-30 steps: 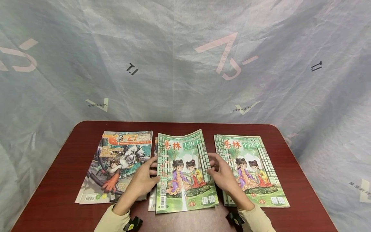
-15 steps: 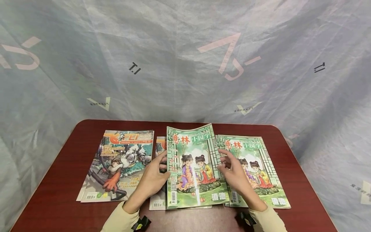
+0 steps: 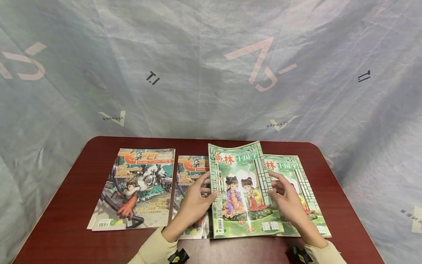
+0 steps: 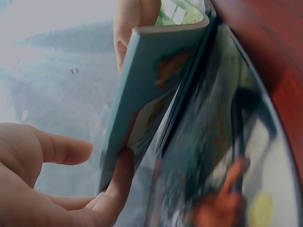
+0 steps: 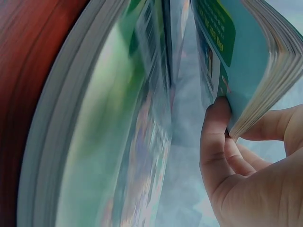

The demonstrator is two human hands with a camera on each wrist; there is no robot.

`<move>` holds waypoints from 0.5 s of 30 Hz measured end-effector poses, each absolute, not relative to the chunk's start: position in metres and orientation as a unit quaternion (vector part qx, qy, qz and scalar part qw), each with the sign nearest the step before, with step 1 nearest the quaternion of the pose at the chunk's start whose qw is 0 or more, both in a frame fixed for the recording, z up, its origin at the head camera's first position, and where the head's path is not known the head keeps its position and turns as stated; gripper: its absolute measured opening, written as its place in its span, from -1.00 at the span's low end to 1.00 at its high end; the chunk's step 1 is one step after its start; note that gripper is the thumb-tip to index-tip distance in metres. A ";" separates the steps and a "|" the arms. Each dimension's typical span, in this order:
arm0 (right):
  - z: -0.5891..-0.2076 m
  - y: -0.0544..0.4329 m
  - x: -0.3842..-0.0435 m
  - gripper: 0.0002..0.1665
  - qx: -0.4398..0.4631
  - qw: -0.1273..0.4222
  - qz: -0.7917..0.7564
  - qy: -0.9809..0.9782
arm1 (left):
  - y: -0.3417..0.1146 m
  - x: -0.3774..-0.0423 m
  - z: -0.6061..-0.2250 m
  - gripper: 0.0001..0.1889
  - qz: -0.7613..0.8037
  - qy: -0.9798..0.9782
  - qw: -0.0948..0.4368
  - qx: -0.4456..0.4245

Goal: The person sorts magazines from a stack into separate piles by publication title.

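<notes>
In the head view a green magazine (image 3: 242,179), two girls on its cover, is held by its sides above the table. My left hand (image 3: 196,205) grips its left edge, with fingers curled beneath the back cover (image 4: 142,94) in the left wrist view. On the opposite edge my right hand (image 3: 287,198) pinches the page block, fingertips against the pale blue back cover (image 5: 251,52) in the right wrist view. Under the held magazine's right side lies a stack of matching green magazines (image 3: 313,201), partly hidden. To its left is an orange-titled magazine (image 3: 191,178), partly covered by my left hand.
Further left, more orange-titled magazines (image 3: 141,190) lie in a slightly offset stack. All rest on a dark red table (image 3: 66,205) with rounded far corners. A grey printed sheet (image 3: 197,73) hangs behind and at both sides.
Both hands have carried the green magazine to the right, from over the middle orange-titled magazine until it overlaps the right green stack. More of the middle orange-titled magazine now shows.
</notes>
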State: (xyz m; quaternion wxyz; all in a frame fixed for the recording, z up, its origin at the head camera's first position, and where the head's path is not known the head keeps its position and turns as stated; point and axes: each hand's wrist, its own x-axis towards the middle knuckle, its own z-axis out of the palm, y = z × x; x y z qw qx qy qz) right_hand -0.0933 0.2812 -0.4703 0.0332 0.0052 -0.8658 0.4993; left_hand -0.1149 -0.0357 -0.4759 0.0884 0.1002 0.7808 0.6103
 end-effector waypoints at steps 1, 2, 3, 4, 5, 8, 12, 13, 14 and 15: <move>-0.470 0.285 -0.092 -0.30 0.004 0.034 0.496 -0.868 | -0.032 -0.114 -0.476 -0.20 0.613 0.778 0.090 0.101; -0.470 0.289 -0.091 -0.30 0.004 0.037 0.492 -0.870 | -0.028 -0.114 -0.477 -0.20 0.616 0.775 0.092 0.102; -0.470 0.293 -0.090 -0.29 0.002 0.039 0.488 -0.872 | -0.025 -0.114 -0.477 -0.19 0.621 0.772 0.094 0.103; -0.470 0.298 -0.089 -0.29 0.002 0.042 0.485 -0.874 | -0.021 -0.114 -0.477 -0.19 0.625 0.768 0.096 0.102; -0.471 0.302 -0.088 -0.29 0.001 0.046 0.479 -0.877 | -0.017 -0.113 -0.478 -0.18 0.630 0.764 0.099 0.101; -0.472 0.315 -0.085 -0.28 0.004 0.051 0.467 -0.883 | -0.007 -0.112 -0.479 -0.17 0.647 0.748 0.112 0.095; -0.473 0.332 -0.081 -0.28 0.012 0.061 0.452 -0.890 | 0.008 -0.111 -0.481 -0.22 0.666 0.729 0.125 0.094; -0.472 0.336 -0.080 -0.28 0.014 0.065 0.448 -0.891 | 0.012 -0.111 -0.482 -0.23 0.669 0.726 0.127 0.095; -0.472 0.340 -0.079 -0.28 0.016 0.069 0.446 -0.892 | 0.016 -0.110 -0.482 -0.24 0.674 0.721 0.127 0.098; -0.473 0.344 -0.078 -0.28 0.016 0.072 0.443 -0.893 | 0.021 -0.110 -0.482 -0.24 0.676 0.719 0.128 0.098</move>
